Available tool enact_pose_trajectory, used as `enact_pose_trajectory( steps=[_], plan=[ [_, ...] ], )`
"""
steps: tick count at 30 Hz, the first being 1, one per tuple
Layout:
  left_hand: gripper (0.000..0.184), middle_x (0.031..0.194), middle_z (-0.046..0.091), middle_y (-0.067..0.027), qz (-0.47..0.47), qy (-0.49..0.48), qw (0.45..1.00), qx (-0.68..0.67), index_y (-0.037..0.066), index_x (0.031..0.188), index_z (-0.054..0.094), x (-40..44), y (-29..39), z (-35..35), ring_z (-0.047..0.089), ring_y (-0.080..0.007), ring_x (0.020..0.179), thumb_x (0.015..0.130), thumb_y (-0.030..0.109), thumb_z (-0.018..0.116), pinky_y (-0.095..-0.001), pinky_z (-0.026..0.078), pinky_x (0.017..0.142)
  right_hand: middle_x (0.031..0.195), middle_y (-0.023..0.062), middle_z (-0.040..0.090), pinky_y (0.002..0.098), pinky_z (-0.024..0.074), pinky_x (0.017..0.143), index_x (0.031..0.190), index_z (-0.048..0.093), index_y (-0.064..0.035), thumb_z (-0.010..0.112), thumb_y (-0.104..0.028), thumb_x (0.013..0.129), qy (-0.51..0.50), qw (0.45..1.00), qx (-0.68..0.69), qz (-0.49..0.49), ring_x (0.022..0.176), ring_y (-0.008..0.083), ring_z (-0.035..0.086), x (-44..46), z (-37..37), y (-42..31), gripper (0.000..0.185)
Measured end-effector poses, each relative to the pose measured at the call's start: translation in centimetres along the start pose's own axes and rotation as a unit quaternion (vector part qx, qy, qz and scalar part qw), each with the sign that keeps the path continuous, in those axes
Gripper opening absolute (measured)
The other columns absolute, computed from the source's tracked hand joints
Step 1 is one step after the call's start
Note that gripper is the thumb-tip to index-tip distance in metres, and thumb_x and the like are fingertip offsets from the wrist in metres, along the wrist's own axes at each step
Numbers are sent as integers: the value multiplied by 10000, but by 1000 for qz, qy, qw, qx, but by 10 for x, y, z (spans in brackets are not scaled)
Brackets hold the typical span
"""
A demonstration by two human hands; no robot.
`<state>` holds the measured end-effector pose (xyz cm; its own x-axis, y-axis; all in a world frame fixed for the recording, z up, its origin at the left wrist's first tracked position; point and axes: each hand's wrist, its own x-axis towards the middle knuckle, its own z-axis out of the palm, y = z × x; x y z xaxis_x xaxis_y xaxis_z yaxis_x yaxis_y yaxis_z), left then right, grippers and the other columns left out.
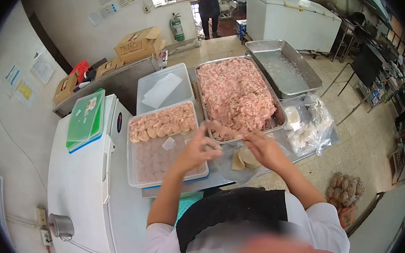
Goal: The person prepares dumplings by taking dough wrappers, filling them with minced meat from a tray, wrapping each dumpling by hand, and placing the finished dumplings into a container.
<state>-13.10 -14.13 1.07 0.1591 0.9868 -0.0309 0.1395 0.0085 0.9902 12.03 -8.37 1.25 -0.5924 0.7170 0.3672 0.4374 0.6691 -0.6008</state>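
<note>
My left hand is raised by the right edge of the dumpling tray, its fingers apart and curved. My right hand has its fingers closed at the near end of a narrow, meat-coloured strip, blurred; I cannot make out what it is. The strip's other end reaches the left fingertips. Beyond both hands, a deep metal tray holds a large heap of ground meat. Below the right hand lie pale round wrappers on plastic. Rows of filled dumplings sit in a plastic tray, its front part under a translucent sheet.
A lidded plastic container stands behind the dumplings. To the right are a metal pan with liquid and a plastic bag of pale contents. A white freezer flanks the left side. A person stands in the far doorway.
</note>
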Motion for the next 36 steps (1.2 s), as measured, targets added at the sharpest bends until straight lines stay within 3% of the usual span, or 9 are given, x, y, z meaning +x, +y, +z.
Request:
enact_pose_trajectory(
  steps=[4,7,8,13,16,19,26,32,36],
  plan=[
    [827,970,652,-59,104,3,994,26,91,1469,289,24,-14,50,592,-130,877,792,145,762,-275,497,731,1037,218,633,413,509,751,1069,624,20,594,-107,873,-33,997,-68,13,949,387,614,20,8,58,235],
    [659,1027,643,-74,57,11,993,100,85,1380,428,26,-24,65,600,-151,880,809,157,748,-294,482,808,1013,231,643,411,507,777,1103,613,24,586,-92,871,-27,998,48,-3,957,384,620,23,-10,110,260],
    [622,1051,636,-86,61,19,989,131,80,1354,453,29,-37,73,599,-174,904,811,173,741,-311,468,844,996,246,649,410,495,818,1119,608,35,567,-93,883,16,999,41,-31,959,389,624,20,-13,125,272],
    [517,1200,569,-182,142,60,937,314,72,1265,526,62,-114,132,529,-340,1119,822,288,684,-417,409,977,992,251,651,407,483,837,1097,620,43,509,-218,956,29,984,148,96,956,395,626,28,-22,170,317],
    [520,1277,517,-188,118,124,901,400,66,1259,535,79,-136,176,454,-368,1203,819,307,673,-454,363,1017,987,251,652,408,482,830,1106,621,37,482,-274,979,10,980,163,115,953,388,630,32,-14,202,364],
    [527,1321,491,-187,140,166,850,480,70,1275,531,79,-131,199,445,-368,1227,823,306,666,-460,359,1020,1019,240,653,387,473,851,1111,626,33,470,-283,989,3,980,172,100,976,360,632,30,-12,219,372],
    [522,1315,512,-177,107,167,860,471,79,1307,509,82,-150,196,457,-364,1237,852,305,631,-453,329,1053,1075,181,658,342,453,900,1198,574,41,449,-282,1005,-97,953,276,78,995,274,621,26,-18,235,396],
    [547,1296,530,-158,40,178,838,514,79,1284,526,81,-127,197,462,-353,1238,819,330,667,-476,326,1052,1098,216,647,351,455,900,1217,556,47,461,-275,1000,-150,915,352,124,1035,301,617,31,-11,245,400],
    [517,1232,557,-149,9,247,822,512,67,1204,577,75,-109,201,498,-350,1162,786,348,693,-482,361,995,1027,203,652,356,465,846,1226,549,45,466,-268,999,-117,930,340,76,944,290,624,29,-1,255,396]
  ],
)
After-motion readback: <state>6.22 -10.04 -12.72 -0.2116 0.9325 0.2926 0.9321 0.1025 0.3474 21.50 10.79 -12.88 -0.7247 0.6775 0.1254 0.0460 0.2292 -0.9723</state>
